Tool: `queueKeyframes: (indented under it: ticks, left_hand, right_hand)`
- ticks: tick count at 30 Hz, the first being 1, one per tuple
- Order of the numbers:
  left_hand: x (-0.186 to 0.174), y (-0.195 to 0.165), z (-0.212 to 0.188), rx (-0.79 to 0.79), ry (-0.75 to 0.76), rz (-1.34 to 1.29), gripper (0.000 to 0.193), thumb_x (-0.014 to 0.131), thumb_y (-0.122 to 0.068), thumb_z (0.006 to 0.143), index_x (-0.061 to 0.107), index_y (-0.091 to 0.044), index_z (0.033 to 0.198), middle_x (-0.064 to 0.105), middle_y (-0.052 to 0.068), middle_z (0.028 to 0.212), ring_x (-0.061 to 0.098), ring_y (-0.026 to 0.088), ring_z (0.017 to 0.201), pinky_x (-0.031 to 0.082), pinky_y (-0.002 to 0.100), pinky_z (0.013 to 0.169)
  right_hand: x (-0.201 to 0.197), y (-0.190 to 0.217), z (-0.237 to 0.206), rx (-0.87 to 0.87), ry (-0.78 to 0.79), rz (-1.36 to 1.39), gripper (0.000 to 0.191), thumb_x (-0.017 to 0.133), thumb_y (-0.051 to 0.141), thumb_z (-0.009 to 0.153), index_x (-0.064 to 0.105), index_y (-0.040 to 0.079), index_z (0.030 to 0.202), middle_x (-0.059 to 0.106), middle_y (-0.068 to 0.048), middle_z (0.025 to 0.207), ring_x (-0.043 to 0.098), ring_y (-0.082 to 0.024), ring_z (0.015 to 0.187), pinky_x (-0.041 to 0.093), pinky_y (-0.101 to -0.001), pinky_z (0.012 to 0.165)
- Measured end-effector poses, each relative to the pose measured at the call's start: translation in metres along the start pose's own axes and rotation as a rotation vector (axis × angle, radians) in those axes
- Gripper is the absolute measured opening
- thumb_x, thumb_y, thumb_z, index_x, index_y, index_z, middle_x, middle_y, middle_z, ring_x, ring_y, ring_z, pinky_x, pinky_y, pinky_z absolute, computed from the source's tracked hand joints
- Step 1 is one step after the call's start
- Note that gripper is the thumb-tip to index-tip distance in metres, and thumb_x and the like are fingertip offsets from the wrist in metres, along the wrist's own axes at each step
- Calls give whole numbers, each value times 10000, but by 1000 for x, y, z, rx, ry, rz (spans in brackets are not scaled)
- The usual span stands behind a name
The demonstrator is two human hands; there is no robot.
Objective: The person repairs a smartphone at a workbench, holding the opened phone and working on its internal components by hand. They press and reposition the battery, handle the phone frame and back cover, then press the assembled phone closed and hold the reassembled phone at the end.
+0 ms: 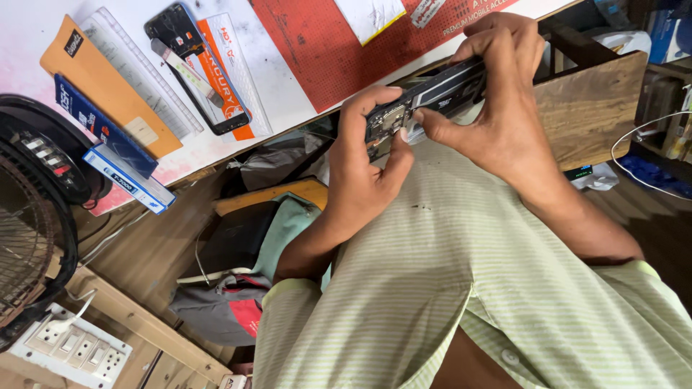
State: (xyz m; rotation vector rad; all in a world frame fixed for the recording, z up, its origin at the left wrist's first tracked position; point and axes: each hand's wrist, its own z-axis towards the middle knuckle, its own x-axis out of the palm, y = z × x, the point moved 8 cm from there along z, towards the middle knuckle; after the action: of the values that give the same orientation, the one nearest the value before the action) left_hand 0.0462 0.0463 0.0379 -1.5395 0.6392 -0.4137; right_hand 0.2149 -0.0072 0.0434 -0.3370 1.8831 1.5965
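Both my hands hold a dark opened phone (441, 89) edge-on over my lap, just below the table's edge. My left hand (364, 169) grips its lower end, where the bare circuit board shows, with the thumb pressed against it. My right hand (501, 94) wraps over the upper end, its thumb reaching towards the left thumb. The fingers hide much of the phone's body. My green striped shirt (447, 288) fills the lower part of the view.
On the white table (288, 101) lie a red cutting mat (324, 50), another dismantled phone (176, 32), clear rulers (144, 72), an orange envelope (101, 79) and blue boxes (122, 162). A black fan (32, 216) and a white socket board (68, 346) are at left, bags (238, 252) under the table, a wooden panel (591, 108) at right.
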Motion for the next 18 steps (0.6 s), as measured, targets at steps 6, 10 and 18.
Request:
queueKeyframes:
  ticks: [6, 10, 18]
  left_hand:
    - [2, -2, -1, 36, -8, -36, 470, 653, 86, 1015, 450, -36, 1421, 586, 75, 1296, 668, 114, 1091, 581, 246, 939]
    - [1, -4, 1, 32, -44, -60, 523, 726, 83, 979, 455, -49, 1406, 605, 68, 1241, 690, 110, 1067, 582, 243, 931]
    - [-6, 12, 10, -77, -106, -124, 479, 812, 40, 971, 500, -55, 1322, 651, 36, 1083, 669, 58, 945, 577, 207, 835]
  right_hand:
    - [1, -4, -1, -7, -3, -19, 618, 944, 183, 794, 475, 14, 1159, 407, -172, 1236, 357, -306, 1153, 378, -442, 1044]
    - [0, -3, -3, 35, -2, -43, 613, 992, 231, 823, 527, 21, 1162, 416, -146, 1196, 360, -304, 1163, 376, -416, 1022]
    - [-6, 14, -3, -6, -94, -157, 555, 989, 229, 802, 579, 26, 1115, 429, -130, 1189, 390, -326, 1187, 395, -452, 1033]
